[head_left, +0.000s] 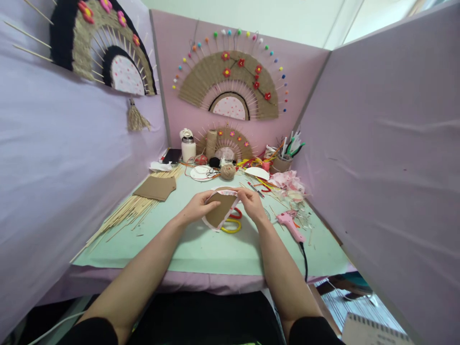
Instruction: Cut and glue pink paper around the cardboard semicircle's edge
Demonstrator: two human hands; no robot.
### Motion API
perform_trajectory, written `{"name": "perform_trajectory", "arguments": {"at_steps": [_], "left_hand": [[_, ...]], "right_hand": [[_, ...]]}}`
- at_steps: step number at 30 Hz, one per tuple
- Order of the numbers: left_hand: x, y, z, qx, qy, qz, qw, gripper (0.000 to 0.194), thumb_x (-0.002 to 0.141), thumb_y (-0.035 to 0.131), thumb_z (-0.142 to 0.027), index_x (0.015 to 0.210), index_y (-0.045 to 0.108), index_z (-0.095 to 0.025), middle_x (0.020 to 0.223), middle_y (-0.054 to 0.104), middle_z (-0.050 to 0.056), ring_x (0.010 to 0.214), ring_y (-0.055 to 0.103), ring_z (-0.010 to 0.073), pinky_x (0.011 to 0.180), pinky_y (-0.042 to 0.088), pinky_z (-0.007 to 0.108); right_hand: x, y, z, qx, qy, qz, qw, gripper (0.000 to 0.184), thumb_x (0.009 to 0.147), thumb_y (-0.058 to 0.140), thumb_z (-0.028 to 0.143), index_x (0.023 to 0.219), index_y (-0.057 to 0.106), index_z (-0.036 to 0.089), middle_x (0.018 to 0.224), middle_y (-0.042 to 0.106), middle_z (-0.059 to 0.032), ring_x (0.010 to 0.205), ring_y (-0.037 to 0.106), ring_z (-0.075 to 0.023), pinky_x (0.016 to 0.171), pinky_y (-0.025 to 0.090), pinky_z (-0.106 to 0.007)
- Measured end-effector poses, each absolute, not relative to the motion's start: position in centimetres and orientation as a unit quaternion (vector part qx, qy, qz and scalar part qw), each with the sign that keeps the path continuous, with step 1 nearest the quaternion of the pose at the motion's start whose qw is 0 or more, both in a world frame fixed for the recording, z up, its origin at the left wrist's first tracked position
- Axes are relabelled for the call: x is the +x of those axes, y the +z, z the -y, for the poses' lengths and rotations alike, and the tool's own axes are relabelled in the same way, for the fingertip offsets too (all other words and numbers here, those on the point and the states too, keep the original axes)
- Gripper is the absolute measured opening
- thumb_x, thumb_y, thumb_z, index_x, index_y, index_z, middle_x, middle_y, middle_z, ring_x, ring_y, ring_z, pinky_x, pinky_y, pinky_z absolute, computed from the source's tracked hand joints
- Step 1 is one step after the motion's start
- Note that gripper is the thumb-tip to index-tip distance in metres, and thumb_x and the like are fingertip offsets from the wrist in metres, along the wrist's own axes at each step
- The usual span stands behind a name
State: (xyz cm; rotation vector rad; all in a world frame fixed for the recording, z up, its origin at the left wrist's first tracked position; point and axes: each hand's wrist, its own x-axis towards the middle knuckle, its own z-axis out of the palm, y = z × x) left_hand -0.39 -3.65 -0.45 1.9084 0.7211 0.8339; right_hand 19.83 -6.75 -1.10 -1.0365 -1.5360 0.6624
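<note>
Above the middle of the table, a half-round cardboard piece (223, 207) is held tilted, its brown side toward me and a strip of white and pink fabric folded over its edge. My left hand (200, 207) grips its left side, thumb lying across the cardboard. At the upper right corner, the fingers of my right hand (250, 202) pinch the fabric-covered edge. Behind and below the piece lie scissors (232, 226) with red and yellow handle loops; their blades are hidden.
Thin wooden sticks (120, 215) and a cardboard sheet (156, 187) lie at left. A pink glue gun (292, 226) with a black cord rests at right, near crumpled fabric (289, 182). Twine ball (227, 171), white bottle (189, 149) and tool pot (281, 164) stand behind. Decorated fans (201, 79) hang on the partitions.
</note>
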Motion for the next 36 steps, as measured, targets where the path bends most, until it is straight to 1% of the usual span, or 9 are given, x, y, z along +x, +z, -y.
{"name": "perform_trajectory", "arguments": {"at_steps": [5, 9, 14, 16, 19, 23, 26, 31, 36], "left_hand": [[-0.46, -0.68, 4.02, 0.759, 0.359, -0.297, 0.455, 0.037, 0.076, 0.057, -0.041, 0.1, 0.063, -0.013, 0.093, 0.065, 0.006, 0.083, 0.057, 0.0191, 0.069, 0.044, 0.026], [-0.33, -0.74, 4.03, 0.726, 0.37, -0.317, 0.486, 0.041, 0.074, 0.06, -0.044, 0.101, 0.063, -0.012, 0.092, 0.066, 0.006, 0.081, 0.058, 0.0196, 0.068, 0.044, 0.026], [-0.32, -0.65, 4.12, 0.7, 0.374, -0.321, 0.516, 0.045, 0.071, 0.062, -0.048, 0.099, 0.062, -0.013, 0.09, 0.066, 0.005, 0.079, 0.059, 0.0191, 0.066, 0.044, 0.026], [-0.32, -0.63, 4.16, 0.694, 0.377, -0.327, 0.518, 0.045, 0.071, 0.063, -0.049, 0.097, 0.062, -0.013, 0.089, 0.066, 0.005, 0.078, 0.059, 0.0189, 0.065, 0.044, 0.026], [-0.28, -0.75, 4.13, 0.685, 0.384, -0.333, 0.522, 0.045, 0.07, 0.064, -0.049, 0.095, 0.062, -0.013, 0.087, 0.066, 0.005, 0.076, 0.059, 0.0187, 0.064, 0.044, 0.025], [-0.25, -0.89, 4.03, 0.691, 0.386, -0.332, 0.513, 0.044, 0.07, 0.063, -0.049, 0.094, 0.062, -0.012, 0.086, 0.066, 0.005, 0.076, 0.059, 0.0186, 0.064, 0.044, 0.025], [-0.28, -0.88, 4.02, 0.691, 0.383, -0.332, 0.516, 0.044, 0.071, 0.063, -0.049, 0.096, 0.062, -0.012, 0.088, 0.066, 0.005, 0.077, 0.059, 0.0187, 0.065, 0.044, 0.025], [-0.25, -0.98, 4.04, 0.705, 0.341, -0.313, 0.537, 0.045, 0.072, 0.063, -0.047, 0.099, 0.062, -0.011, 0.089, 0.065, 0.006, 0.078, 0.059, 0.0189, 0.064, 0.044, 0.026], [-0.17, -1.08, 4.01, 0.712, 0.318, -0.307, 0.545, 0.045, 0.072, 0.062, -0.046, 0.101, 0.063, -0.011, 0.088, 0.065, 0.006, 0.078, 0.059, 0.0197, 0.064, 0.044, 0.027]], "right_hand": [[19.86, -1.45, 6.76, -0.457, 0.279, 0.627, 0.566, 0.03, 0.078, 0.059, 0.043, 0.074, 0.07, 0.016, 0.071, 0.067, -0.0027, 0.067, 0.059, -0.0162, 0.063, 0.045, -0.026], [19.67, -1.24, 7.01, -0.462, 0.259, 0.623, 0.576, 0.031, 0.077, 0.059, 0.046, 0.073, 0.07, 0.017, 0.071, 0.066, -0.0025, 0.068, 0.057, -0.0162, 0.063, 0.044, -0.026], [20.09, -0.83, 7.35, -0.445, 0.319, 0.613, 0.57, 0.048, 0.085, 0.042, 0.056, 0.085, 0.072, 0.018, 0.073, 0.065, -0.0036, 0.069, 0.055, -0.0159, 0.063, 0.043, -0.027], [20.23, -0.84, 7.32, -0.451, 0.323, 0.6, 0.577, 0.053, 0.086, 0.038, 0.057, 0.081, 0.072, 0.017, 0.068, 0.062, -0.0037, 0.067, 0.054, -0.0154, 0.063, 0.043, -0.027], [20.16, -0.98, 7.2, -0.464, 0.309, 0.585, 0.589, 0.045, 0.081, 0.048, 0.055, 0.071, 0.07, 0.017, 0.064, 0.061, -0.003, 0.063, 0.053, -0.0154, 0.062, 0.044, -0.028], [19.86, -1.04, 7.17, -0.465, 0.3, 0.59, 0.588, 0.032, 0.075, 0.06, 0.047, 0.071, 0.07, 0.018, 0.068, 0.064, -0.0029, 0.064, 0.056, -0.0165, 0.062, 0.047, -0.029], [19.82, -0.9, 7.3, -0.466, 0.287, 0.593, 0.591, 0.031, 0.076, 0.059, 0.046, 0.07, 0.07, 0.017, 0.067, 0.065, -0.0028, 0.063, 0.056, -0.016, 0.061, 0.046, -0.028], [19.81, -0.85, 7.37, -0.465, 0.316, 0.61, 0.559, 0.037, 0.08, 0.052, 0.047, 0.08, 0.073, 0.016, 0.07, 0.066, -0.0024, 0.065, 0.056, -0.0155, 0.059, 0.043, -0.025], [19.75, -1.28, 7.12, -0.484, 0.305, 0.624, 0.532, 0.032, 0.074, 0.06, 0.044, 0.071, 0.073, 0.015, 0.065, 0.065, -0.0013, 0.06, 0.054, -0.0146, 0.055, 0.04, -0.025]]}}
